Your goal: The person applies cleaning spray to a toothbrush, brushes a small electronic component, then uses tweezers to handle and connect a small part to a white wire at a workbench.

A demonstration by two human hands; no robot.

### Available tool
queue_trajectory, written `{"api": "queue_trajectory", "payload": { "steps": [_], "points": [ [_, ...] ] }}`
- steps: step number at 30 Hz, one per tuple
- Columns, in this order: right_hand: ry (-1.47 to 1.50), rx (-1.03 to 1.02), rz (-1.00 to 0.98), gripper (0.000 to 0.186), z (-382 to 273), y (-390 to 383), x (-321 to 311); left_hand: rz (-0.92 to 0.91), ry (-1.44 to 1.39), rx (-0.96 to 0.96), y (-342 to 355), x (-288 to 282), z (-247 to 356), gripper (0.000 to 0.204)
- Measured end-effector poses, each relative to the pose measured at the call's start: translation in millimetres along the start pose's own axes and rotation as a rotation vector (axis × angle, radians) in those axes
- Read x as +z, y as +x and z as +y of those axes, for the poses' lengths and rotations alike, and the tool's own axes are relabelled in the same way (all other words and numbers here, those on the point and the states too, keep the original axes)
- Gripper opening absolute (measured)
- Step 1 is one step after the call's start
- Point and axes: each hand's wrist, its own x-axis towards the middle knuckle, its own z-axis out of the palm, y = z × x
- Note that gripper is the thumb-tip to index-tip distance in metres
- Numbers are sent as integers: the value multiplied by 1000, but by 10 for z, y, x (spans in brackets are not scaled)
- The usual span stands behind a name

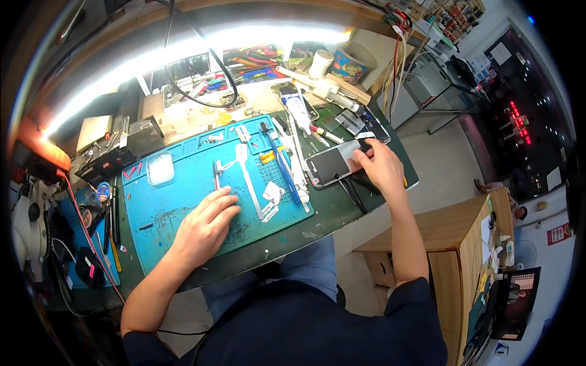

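Observation:
My left hand (210,222) is over the blue repair mat (183,201), fingers closed around slim tweezers (216,175) whose tips point away from me. Just right of the tips lies a flat white strip (249,180) with a curled end. My right hand (383,165) is bent over the far right end of a dark phone screen (329,166), thumb and fingers drawn together. A small white and black piece (365,135) shows by its fingertips; what exactly they grip is hidden. Below the screen rest black-handled pliers (351,194).
A clear plastic box (160,168) sits on the mat's left side. A blue stick-like tool (282,168) and crumpled white scraps (273,193) lie between my hands. Beyond are a white tube (299,114), loose phone parts (351,122) and a tub (353,61). A black cable (213,105) hangs overhead.

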Motion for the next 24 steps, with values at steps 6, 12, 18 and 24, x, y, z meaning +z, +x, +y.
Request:
{"api": "queue_trajectory", "payload": {
  "steps": [6,12,18,24],
  "points": [
    [813,117,-361,34,517,363,104,110,52,-32,53,-33,-17,28],
    [1365,249,-198,18,607,265,-338,97,66,-110,12,-44,1,28],
    [1178,258,-131,24,708,117,-46,85,109,-127,29,-26,-2,28],
    [176,-85,240,40,303,-489,-119,79,146,-143,20,-65,35,31]
  ]
}}
